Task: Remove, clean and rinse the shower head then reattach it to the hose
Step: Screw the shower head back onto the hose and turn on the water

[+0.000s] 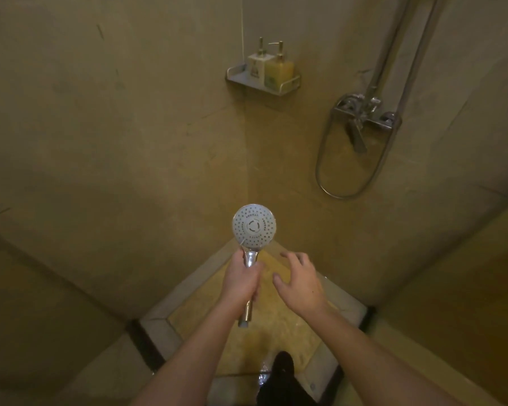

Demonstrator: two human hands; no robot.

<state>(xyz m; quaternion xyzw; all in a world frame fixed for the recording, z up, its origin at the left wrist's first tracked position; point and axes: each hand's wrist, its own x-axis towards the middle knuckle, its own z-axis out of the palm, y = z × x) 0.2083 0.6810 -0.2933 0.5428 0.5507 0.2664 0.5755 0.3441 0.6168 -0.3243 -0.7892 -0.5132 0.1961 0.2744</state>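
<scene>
Shower head [254,226] is off the hose [324,159]: handle's threaded end hangs free below the left hand [241,281], nothing attached. So removal looks done; whether cleaning or rinsing has happened cannot be told from this view, though the floor [276,317] glistens wet. Reattachment remains. Left hand grips the chrome handle mid-length, fingers curled round it, head held upright with the spray face toward the camera, near the centre of the scene above the floor corner. Right hand [298,281] hovers just right of the handle, holding nothing, fingers spread and slightly bent, not touching the head. Both forearms reach forward from the near edge. Hose loops below the tap [364,112] on the far right wall. Two pump bottles [272,67] sit on a corner shelf [288,83], far centre.
</scene>
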